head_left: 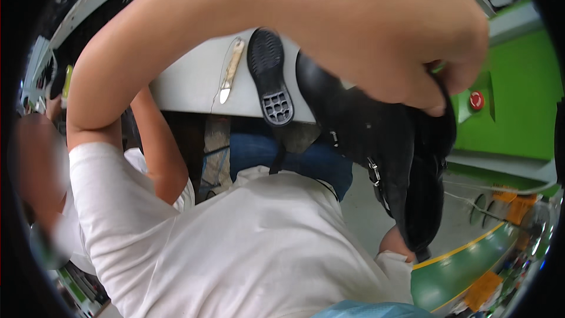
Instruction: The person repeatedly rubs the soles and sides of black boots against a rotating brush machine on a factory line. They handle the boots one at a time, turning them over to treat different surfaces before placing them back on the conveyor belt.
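Note:
A black boot (376,126) with small metal buckles is held up over the right side of my lap, tilted, its toe toward the table. My left arm reaches across the top of the view, and my left hand (421,62) is closed on the boot's upper edge with curled fingers. My right forearm (395,242) goes up behind the boot, which hides my right hand and its fingers. A loose black shoe sole (268,73), with a gridded heel, lies on the table beside the boot's toe. Left of the sole is a short-bladed knife (233,70) with a pale wrapped handle.
The pale table (188,82) ends just in front of my lap. A green machine panel (512,88) with a red push button (476,100) stands at the right. Close on my left, another person's arm (160,147) is bent toward the table.

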Motion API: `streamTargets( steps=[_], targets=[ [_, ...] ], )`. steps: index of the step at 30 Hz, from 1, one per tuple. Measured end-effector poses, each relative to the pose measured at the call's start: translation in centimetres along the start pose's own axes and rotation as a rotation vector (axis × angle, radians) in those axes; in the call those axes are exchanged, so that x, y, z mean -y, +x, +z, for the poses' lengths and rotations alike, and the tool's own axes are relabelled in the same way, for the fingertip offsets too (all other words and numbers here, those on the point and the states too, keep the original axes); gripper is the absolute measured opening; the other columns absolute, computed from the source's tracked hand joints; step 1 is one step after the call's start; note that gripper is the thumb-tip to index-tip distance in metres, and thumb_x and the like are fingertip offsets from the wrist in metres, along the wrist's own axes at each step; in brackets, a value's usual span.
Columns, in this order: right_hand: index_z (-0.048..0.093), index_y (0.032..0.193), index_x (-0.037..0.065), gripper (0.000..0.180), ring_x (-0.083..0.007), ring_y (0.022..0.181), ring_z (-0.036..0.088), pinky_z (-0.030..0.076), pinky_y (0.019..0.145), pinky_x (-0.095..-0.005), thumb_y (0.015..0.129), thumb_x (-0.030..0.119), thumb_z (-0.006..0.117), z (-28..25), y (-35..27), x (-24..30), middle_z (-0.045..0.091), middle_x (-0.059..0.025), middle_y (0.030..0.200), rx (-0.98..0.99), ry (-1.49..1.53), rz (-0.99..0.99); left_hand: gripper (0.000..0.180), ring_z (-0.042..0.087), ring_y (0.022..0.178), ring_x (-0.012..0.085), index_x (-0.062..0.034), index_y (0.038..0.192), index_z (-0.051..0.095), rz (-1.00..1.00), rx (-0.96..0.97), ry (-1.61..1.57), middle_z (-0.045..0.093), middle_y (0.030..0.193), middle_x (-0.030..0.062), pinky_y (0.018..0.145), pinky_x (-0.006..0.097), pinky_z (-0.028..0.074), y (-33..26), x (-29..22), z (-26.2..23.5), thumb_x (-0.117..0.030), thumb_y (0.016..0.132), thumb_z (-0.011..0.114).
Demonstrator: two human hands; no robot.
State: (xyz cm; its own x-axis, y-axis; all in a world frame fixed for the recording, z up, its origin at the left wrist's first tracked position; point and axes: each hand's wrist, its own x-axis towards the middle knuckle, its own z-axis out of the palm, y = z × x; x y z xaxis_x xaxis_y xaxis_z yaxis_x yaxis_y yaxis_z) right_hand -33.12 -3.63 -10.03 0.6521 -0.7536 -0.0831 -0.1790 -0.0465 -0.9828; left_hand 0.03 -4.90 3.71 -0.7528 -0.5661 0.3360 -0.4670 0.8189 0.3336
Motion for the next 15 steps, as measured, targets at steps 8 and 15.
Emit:
streamTargets(
  steps=[8,15],
  targets=[
    [0.072,0.117,0.001,0.048,-0.0094,0.074,0.055,0.043,0.066,-0.0270,0.122,0.046,0.053,2.7,6.0,4.4,0.065,-0.0016,0.095,0.074,0.185,-0.300,0.017,0.070,0.077,0.0394,-0.0024,0.102,0.080,-0.003,0.030,0.062,0.074,0.086,0.0135,0.068,0.045,0.055,0.9,-2.3,-1.8,-0.012,0.093,0.091],
    [0.066,0.107,0.008,0.037,-0.0034,0.069,0.044,0.035,0.062,-0.0232,0.123,0.041,0.059,2.1,5.1,6.6,0.053,0.0067,0.084,0.141,0.376,-0.304,0.019,0.071,0.075,0.0340,-0.0057,0.107,0.084,-0.005,-0.059,0.135,0.074,0.086,0.0098,0.065,0.043,0.054,0.5,-3.6,-1.3,-0.010,0.090,0.092]
  ],
)
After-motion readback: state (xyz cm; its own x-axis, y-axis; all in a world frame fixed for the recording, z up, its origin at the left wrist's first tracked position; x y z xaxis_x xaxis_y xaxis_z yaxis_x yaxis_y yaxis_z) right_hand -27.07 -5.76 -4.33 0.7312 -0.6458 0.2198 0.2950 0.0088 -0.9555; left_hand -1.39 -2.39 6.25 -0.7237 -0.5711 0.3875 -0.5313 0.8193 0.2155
